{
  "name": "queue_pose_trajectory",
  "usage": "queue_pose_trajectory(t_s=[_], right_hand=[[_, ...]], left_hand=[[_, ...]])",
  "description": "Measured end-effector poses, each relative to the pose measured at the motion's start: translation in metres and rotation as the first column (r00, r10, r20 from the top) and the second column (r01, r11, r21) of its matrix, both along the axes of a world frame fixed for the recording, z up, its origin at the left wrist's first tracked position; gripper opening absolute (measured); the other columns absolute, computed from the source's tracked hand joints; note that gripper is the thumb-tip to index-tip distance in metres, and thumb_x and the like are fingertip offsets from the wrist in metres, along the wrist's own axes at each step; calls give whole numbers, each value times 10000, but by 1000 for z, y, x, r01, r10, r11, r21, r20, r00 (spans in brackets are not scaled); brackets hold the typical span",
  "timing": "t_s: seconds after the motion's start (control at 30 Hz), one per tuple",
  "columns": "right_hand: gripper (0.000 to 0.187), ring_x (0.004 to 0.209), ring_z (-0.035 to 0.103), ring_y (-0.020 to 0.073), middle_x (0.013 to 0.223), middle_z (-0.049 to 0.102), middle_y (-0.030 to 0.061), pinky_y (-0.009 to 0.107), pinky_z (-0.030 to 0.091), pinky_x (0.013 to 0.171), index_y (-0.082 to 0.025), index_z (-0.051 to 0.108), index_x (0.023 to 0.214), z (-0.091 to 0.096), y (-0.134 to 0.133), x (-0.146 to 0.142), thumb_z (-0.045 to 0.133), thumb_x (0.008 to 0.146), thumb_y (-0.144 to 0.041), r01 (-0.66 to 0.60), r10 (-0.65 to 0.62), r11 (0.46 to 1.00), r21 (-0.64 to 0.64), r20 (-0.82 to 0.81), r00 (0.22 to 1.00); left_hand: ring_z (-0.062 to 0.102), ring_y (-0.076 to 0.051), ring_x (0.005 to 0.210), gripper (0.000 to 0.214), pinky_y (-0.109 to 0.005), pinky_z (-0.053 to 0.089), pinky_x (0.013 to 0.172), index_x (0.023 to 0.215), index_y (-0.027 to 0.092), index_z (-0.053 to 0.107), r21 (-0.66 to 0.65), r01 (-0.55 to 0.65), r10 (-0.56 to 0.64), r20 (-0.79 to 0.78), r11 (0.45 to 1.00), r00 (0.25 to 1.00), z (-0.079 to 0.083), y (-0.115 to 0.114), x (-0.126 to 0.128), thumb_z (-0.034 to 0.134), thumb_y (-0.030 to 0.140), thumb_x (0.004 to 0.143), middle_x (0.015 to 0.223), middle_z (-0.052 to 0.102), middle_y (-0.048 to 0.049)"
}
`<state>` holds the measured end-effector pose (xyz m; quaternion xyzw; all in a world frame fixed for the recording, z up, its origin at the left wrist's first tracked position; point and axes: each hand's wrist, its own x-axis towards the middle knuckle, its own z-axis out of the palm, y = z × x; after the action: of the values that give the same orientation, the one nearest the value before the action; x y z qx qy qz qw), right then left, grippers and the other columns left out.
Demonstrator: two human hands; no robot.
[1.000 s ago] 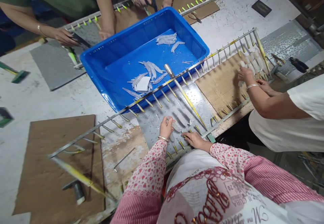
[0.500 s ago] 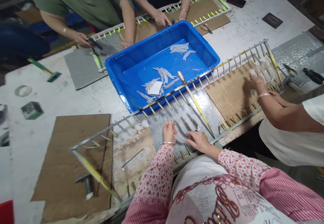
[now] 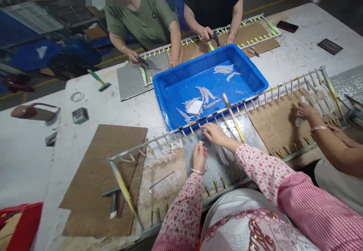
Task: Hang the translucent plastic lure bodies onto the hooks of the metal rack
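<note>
Several clear fish-shaped pieces (image 3: 222,155) lie on the metal plate (image 3: 188,156) on the desk (image 3: 93,107), the left hand (image 3: 200,155) pinching one, the right hand (image 3: 215,133) loose-fingered at the pin rail (image 3: 167,135); they look light, floppy and slick, so best pinched mid-body.

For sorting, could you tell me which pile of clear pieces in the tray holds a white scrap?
The near pile, by the right hand; the far pile has none.

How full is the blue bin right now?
Nearly empty. The bin holds only a few scattered clear pieces and a white scrap; most of its blue floor is bare.
</note>
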<state>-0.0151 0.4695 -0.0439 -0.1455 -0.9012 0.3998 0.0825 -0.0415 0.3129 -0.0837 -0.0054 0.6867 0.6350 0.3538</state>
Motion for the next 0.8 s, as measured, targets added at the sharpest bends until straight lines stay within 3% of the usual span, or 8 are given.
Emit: queue_pose_trajectory(t_s=[0.1,0.2,0.27,0.5,0.8], right_hand=[[421,1015,607,190,1097,654,93,301,422,941,-154,620,1223,3,10,-33,527,826,-53,-105,110,994,-40,131,985],[313,739,626,129,753,661,-4,239,425,818,-178,698,1096,2,12,-44,533,850,-79,-70,102,985,-155,208,973],[237,644,591,104,661,624,-35,218,408,746,-193,718,1046,0,12,-43,583,857,-147,-42,81,981,-187,206,975],[193,628,529,86,678,622,-44,209,342,665,-218,737,1000,-3,14,-41,676,819,-239,-14,56,977,-212,193,980],[202,624,522,86,678,628,-41,206,333,648,-226,742,1000,0,12,-39,674,812,-255,4,37,979,-205,198,980]], left_hand=[[423,-63,493,611,-192,334,438,1095,167,543,6,32,-32,-5,999,999,-2,2,-1,607,657,736,749,523,11],[427,-65,502,562,-197,341,439,1067,190,565,19,51,-51,-3,999,999,-2,2,-2,607,650,746,763,520,2],[426,-65,506,565,-197,345,443,1066,188,572,30,59,-59,-2,998,998,-1,1,-3,606,654,748,758,510,5],[411,-65,507,627,-194,330,448,1097,153,560,86,104,-106,15,991,994,1,-1,-6,613,665,740,717,480,26],[399,-81,508,483,-221,332,450,1082,178,579,128,187,-187,-16,974,982,7,-3,-2,577,584,820,705,463,5]])
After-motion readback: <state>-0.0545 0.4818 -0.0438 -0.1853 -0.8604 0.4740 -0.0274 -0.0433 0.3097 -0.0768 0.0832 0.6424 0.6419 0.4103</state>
